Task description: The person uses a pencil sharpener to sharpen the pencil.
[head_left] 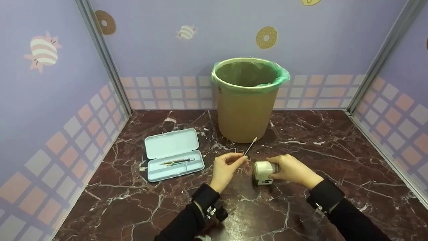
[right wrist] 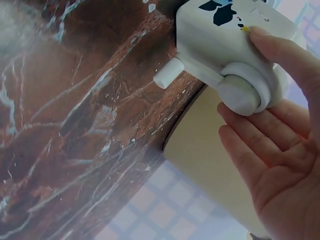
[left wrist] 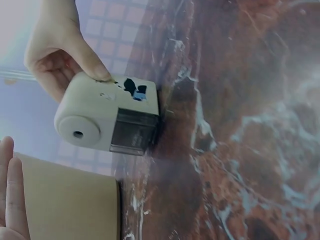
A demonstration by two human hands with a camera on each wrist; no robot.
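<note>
My left hand (head_left: pixel 224 170) pinches a dark pencil (head_left: pixel 249 148) between thumb and fingertips, its pale tip pointing up and away to the right. In the left wrist view only some fingers (left wrist: pixel 15 195) of that hand show, and the pencil is hidden. A white crank pencil sharpener (head_left: pixel 264 169) stands on the dark marbled table, gripped by my right hand (head_left: pixel 292 170) from its right side. Its round pencil hole and a see-through shavings drawer (left wrist: pixel 134 131) show in the left wrist view. The crank handle (right wrist: pixel 169 73) sticks out in the right wrist view.
An open light-blue pencil case (head_left: pixel 172 142) lies to the left, with several pencils (head_left: pixel 179 162) in its lower half. Behind the hands stands a tan bin (head_left: pixel 245 115) with a green liner. Patterned panels (head_left: pixel 160 57) wall in the table at back and sides.
</note>
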